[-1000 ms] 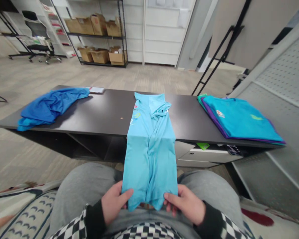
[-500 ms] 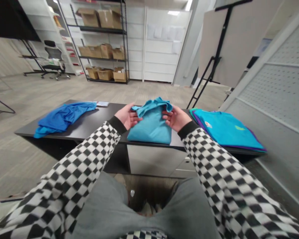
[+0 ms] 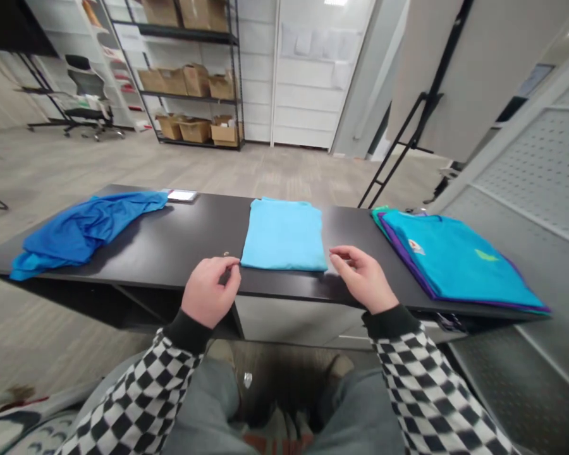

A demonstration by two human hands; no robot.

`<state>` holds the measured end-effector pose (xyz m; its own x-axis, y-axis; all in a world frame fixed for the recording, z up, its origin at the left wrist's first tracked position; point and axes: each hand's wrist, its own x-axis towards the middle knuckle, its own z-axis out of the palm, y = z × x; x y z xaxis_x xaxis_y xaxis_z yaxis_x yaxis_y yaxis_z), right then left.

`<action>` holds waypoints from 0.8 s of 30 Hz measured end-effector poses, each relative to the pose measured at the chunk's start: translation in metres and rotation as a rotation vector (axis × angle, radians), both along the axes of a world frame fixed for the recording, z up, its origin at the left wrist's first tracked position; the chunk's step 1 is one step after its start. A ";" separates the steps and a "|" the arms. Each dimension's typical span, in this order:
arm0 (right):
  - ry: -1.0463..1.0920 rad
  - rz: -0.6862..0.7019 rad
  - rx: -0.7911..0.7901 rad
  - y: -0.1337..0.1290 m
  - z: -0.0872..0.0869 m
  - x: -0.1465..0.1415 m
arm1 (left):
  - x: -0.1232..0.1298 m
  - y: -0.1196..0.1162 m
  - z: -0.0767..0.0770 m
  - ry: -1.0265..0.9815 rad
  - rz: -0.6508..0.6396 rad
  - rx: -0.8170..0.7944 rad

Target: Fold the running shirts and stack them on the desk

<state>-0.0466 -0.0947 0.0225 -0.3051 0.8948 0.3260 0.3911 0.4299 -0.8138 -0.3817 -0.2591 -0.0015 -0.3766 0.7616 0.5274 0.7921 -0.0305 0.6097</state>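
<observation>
Both hands off now: folded light-blue cotton shirt (image 3: 284, 235) lies flat on dark bench (image 3: 189, 234), fold looks done. Left hand (image 3: 210, 292) and right hand (image 3: 364, 278) have pulled back just short of it, each grip loosely spread, empty.

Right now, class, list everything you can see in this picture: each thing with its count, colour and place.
Folded light blue cotton shirt: one, table centre, between the hands.
Crumpled royal blue shirt: one, table's left end.
Stack of folded shirts: one, teal over purple, table's right end.
Long dark table: one.
White phone-like slab: one, far edge.
Cardboard boxes: several, brown, black shelving behind.
Office chair: one, back left.
Left hand: empty, near edge.
Right hand: empty, near edge.
</observation>
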 end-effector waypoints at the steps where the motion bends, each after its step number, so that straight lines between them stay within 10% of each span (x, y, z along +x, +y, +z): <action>1: -0.092 -0.020 0.066 -0.001 0.003 -0.002 | 0.000 0.008 0.004 0.088 0.022 -0.036; 9: -0.427 -0.150 0.034 0.002 -0.002 -0.028 | 0.001 0.050 0.012 0.077 0.099 -0.314; 24: -0.575 -0.009 0.263 -0.031 -0.005 -0.005 | 0.010 -0.003 -0.004 0.145 -0.034 -0.178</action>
<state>-0.0514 -0.1261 0.0175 -0.4896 0.8106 0.3213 0.7391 0.5813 -0.3403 -0.3720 -0.2624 -0.0056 -0.2793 0.8583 0.4305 0.8722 0.0393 0.4875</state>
